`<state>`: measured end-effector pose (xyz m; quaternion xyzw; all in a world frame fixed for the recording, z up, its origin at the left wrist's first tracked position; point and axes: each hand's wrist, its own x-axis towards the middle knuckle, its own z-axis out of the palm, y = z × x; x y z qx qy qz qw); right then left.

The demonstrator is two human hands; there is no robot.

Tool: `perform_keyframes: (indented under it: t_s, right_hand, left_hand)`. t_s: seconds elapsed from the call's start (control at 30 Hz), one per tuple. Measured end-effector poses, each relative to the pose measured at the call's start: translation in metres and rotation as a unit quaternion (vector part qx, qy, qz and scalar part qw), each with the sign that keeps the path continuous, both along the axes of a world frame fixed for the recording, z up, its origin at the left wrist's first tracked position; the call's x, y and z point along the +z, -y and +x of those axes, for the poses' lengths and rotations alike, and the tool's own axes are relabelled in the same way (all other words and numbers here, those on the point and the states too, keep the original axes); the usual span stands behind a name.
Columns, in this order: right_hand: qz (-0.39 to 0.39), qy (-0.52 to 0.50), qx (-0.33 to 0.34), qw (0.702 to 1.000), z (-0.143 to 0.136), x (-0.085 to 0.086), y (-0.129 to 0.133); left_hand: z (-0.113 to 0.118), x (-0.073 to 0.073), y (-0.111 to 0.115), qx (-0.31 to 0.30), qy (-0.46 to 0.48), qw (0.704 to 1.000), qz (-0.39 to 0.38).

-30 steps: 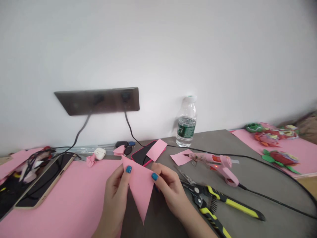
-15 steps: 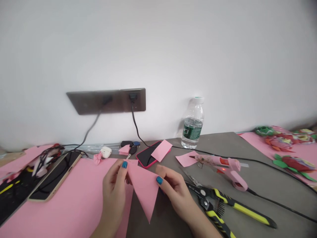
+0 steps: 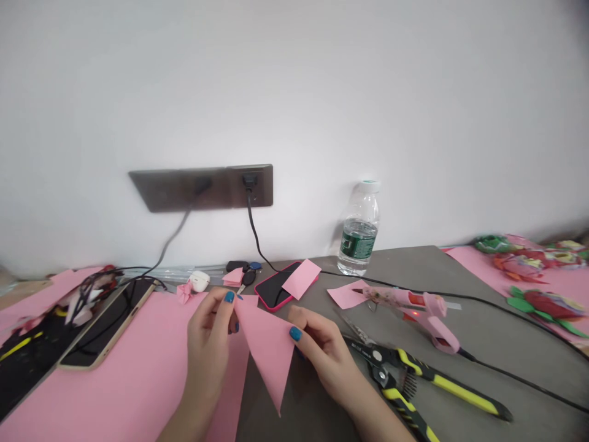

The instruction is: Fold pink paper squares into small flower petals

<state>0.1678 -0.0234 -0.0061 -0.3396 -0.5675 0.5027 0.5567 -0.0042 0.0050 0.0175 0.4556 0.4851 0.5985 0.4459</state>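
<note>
A folded piece of pink paper (image 3: 269,350), triangular with its point hanging down, is between my two hands. My right hand (image 3: 322,350) pinches its right edge, thumb in front and the other fingers curled behind. My left hand (image 3: 209,334) is closed at the upper left corner, thumb and fingertips close together there; part of that grip is hidden. Below my left hand lies a large pink sheet (image 3: 138,362). Beyond the paper, a phone in a pink case (image 3: 276,287) has a small pink paper rectangle (image 3: 301,279) lying across it.
A pink glue gun (image 3: 414,307) with a lit red light rests on another pink paper piece. Nearer are yellow-black pliers (image 3: 391,368) and scissor blades. A water bottle (image 3: 359,236) stands by the wall. Cables, another phone (image 3: 108,325) and a white earbud case (image 3: 199,282) lie left; paper flowers (image 3: 550,304) right.
My left hand has shifted slightly left and its fingers have moved at the paper's upper corner. My right hand and the paper are almost unmoved.
</note>
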Motion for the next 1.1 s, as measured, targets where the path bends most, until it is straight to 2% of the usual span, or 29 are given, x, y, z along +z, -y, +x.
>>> perform_keyframes:
  t_s: [0.07, 0.13, 0.2, 0.3, 0.47, 0.7, 0.83, 1.1]
  right_hand:
    - [0.001, -0.016, -0.028, 0.999, 0.001, -0.002, -0.001]
    - [0.004, -0.023, -0.062, 0.998, 0.002, -0.003, -0.003]
    - [0.004, -0.018, -0.079, 0.997, 0.002, -0.004, -0.004]
    - [0.002, -0.009, -0.078, 0.997, 0.001, -0.003, -0.005]
    - [0.007, 0.004, -0.083, 0.997, 0.000, -0.001, -0.006]
    - [0.011, -0.011, -0.104, 0.994, -0.001, 0.001, -0.006]
    - [0.001, -0.009, -0.088, 0.996, -0.001, 0.000, -0.006]
    - [-0.025, 0.036, -0.046, 0.998, 0.002, -0.001, -0.006]
  left_hand:
    - [0.005, 0.001, 0.001, -0.025, 0.027, 0.999, -0.022]
    - [0.012, 0.002, 0.004, -0.086, 0.032, 0.995, -0.042]
    - [0.018, 0.002, 0.008, -0.149, -0.010, 0.987, -0.061]
    - [0.022, 0.001, 0.012, -0.191, -0.071, 0.975, -0.083]
    - [0.017, -0.003, 0.009, -0.183, -0.110, 0.974, -0.072]
    - [0.017, -0.003, 0.008, -0.203, -0.101, 0.970, -0.089]
    - [0.015, -0.001, 0.006, -0.180, -0.130, 0.972, -0.081]
    - [0.007, -0.001, 0.003, -0.217, -0.163, 0.958, -0.093]
